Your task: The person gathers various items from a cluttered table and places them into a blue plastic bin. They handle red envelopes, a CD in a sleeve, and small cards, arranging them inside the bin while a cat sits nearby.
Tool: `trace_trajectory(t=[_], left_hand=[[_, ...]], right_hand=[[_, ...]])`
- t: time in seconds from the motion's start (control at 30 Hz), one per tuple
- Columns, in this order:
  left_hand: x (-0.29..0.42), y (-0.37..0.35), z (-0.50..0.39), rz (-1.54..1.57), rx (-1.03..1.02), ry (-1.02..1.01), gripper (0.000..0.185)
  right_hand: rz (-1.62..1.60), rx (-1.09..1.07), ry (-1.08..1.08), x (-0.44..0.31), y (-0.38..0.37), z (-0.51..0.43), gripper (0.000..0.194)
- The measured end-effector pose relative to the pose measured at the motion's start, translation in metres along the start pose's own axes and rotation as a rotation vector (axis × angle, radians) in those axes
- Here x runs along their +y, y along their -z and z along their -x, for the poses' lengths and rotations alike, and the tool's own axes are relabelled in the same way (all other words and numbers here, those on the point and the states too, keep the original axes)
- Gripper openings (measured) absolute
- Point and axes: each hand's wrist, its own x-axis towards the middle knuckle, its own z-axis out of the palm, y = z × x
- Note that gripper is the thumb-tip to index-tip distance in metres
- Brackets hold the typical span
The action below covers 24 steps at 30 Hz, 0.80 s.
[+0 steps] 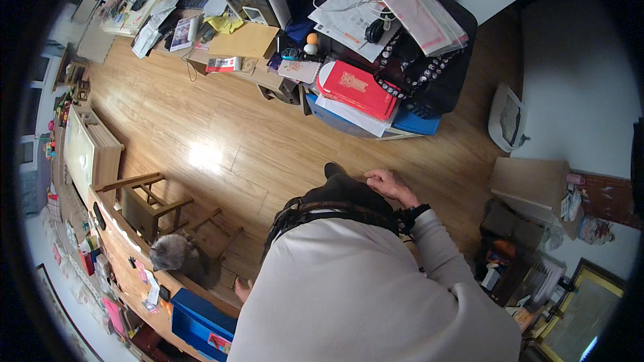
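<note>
My right hand [390, 186] hangs beside my right thigh, loosely bent, with nothing seen in it; a dark band circles that wrist. Only the fingers of my left hand [243, 289] show past the grey sweatshirt [362, 286], near the edge of the wooden table [146, 281]; what its palm does is hidden. Close to that hand is a blue box [198, 322] on the table. A grey cat [173, 253] sits at the table's edge beside a wooden chair [143, 211].
Ahead stands a cluttered desk with a red folder [359, 88], black headphones [375, 31] and plastic-wrapped papers [417, 12]. A litter box [507, 118] and a cardboard box [528, 181] stand along the right wall. Wooden floor [236, 125] lies between desk and table.
</note>
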Motion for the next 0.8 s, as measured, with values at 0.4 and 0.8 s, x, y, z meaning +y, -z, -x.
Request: trace_trajectory(t=[0.4, 0.8], left_hand=[[0.034, -0.046, 0.025, 0.313, -0.588, 0.389, 0.025], [0.481, -0.080, -0.188, 0.793, -0.983, 0.059, 0.055]], right_hand=[[-0.530, 0.187, 0.046, -0.009, 0.048, -0.033, 0.028], [-0.761, 0.497, -0.037, -0.038, 0.096, -0.101, 0.021]])
